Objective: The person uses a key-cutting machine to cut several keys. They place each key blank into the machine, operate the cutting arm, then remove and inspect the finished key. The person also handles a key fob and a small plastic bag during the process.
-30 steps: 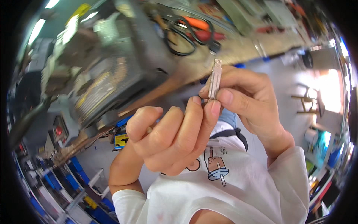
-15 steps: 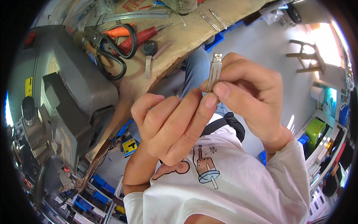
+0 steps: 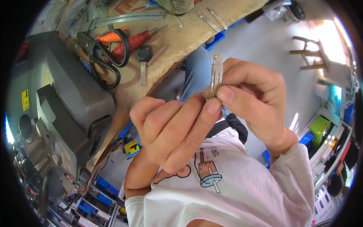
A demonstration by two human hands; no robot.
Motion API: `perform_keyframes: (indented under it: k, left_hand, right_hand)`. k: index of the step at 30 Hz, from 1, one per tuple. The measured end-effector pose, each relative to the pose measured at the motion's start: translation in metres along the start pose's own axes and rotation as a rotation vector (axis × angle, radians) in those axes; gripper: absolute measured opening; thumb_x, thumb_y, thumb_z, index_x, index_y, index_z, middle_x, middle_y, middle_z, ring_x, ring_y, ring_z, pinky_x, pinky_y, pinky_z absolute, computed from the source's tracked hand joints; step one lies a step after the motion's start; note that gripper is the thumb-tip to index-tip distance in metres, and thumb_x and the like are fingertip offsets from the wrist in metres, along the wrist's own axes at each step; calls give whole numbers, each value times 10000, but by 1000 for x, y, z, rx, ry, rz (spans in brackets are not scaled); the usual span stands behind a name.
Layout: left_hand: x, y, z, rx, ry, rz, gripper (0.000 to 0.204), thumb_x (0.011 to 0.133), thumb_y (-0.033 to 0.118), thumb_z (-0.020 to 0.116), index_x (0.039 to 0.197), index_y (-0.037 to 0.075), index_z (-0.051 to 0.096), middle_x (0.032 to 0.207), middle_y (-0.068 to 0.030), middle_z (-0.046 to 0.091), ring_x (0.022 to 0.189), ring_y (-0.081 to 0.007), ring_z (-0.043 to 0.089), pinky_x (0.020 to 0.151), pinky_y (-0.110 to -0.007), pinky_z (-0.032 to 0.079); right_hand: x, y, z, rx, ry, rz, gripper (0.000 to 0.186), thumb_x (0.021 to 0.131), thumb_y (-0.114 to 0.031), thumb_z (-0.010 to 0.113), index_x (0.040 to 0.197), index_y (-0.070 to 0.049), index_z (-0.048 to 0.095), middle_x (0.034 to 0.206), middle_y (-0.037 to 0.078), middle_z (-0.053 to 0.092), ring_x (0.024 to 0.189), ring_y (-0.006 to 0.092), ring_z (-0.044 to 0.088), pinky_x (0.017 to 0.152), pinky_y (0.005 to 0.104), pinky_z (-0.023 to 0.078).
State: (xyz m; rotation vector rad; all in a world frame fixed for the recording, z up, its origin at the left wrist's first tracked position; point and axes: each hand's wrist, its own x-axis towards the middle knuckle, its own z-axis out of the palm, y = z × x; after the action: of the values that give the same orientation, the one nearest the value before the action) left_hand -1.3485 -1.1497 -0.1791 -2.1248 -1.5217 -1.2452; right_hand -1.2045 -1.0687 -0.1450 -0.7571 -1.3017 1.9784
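A flat silver key blade [image 3: 216,73] with long grooves and a small hole at its upper end stands nearly upright before me. My left hand [image 3: 174,130] pinches its lower end between thumb and fingers. From the right, my right hand [image 3: 255,100] grips the same lower part, its thumb pressed on the blade's side. The fingertips of both hands meet there and hide the bottom of the blade. On the bench to the left lies a key [image 3: 143,62] with a black head and a grooved blade, and beside it a thin flat metal strip [image 3: 158,55].
Black-handled scissors [image 3: 109,68] and a red screwdriver [image 3: 137,42] lie on the wooden bench [image 3: 181,45]. Two slim metal pieces [image 3: 212,19] rest near its far edge. A large dark grey machine [image 3: 75,90] fills the left. A wooden stool [image 3: 312,55] stands at far right.
The view has shifted slightly, so the bench items sit a little further left. The black-headed key shows more fully. Both hands keep their hold on the key blade, which stands slightly more upright.
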Motion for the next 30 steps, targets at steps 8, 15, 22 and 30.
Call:
perform_keyframes:
  k: [8, 15, 22, 30]
  left_hand:
    - [2, 3, -4, -21, -100, -9, 339, 737, 79, 734, 1048, 41, 606, 905, -46, 609, 733, -167, 532, 628, -313, 374]
    - [0, 2, -2, -249, 66, -116, 337, 726, 247, 738, 975, 36, 657, 870, -64, 635, 736, -152, 521, 668, -301, 410]
    - [9, 14, -2, -1115, -42, -902, 355, 776, 136, 714, 1041, -66, 592, 859, -129, 616, 730, -172, 577, 645, -262, 465]
    - [0, 3, 31, -1382, -2, -1524, 289, 913, 163, 537, 1069, -78, 572, 832, -120, 620, 684, -167, 603, 632, -275, 504]
  right_hand:
    - [-1, 0, -2, 43, 13, 53, 85, 828, -19, 550, 800, 57, 577, 821, 138, 610, 735, 162, 548, 654, 280, 434]
    - [-8, 0, -4, -130, -35, -19, 41, 804, 8, 574, 781, 41, 565, 805, 149, 603, 713, 172, 544, 628, 283, 432]
    - [-9, 7, 0, -502, -70, -345, 109, 711, 5, 676, 784, -9, 596, 768, 67, 573, 613, 163, 559, 528, 269, 441]
    - [30, 11, -39, -819, 248, -68, 212, 795, -185, 667, 774, 22, 629, 699, 85, 600, 589, 133, 570, 524, 282, 452]
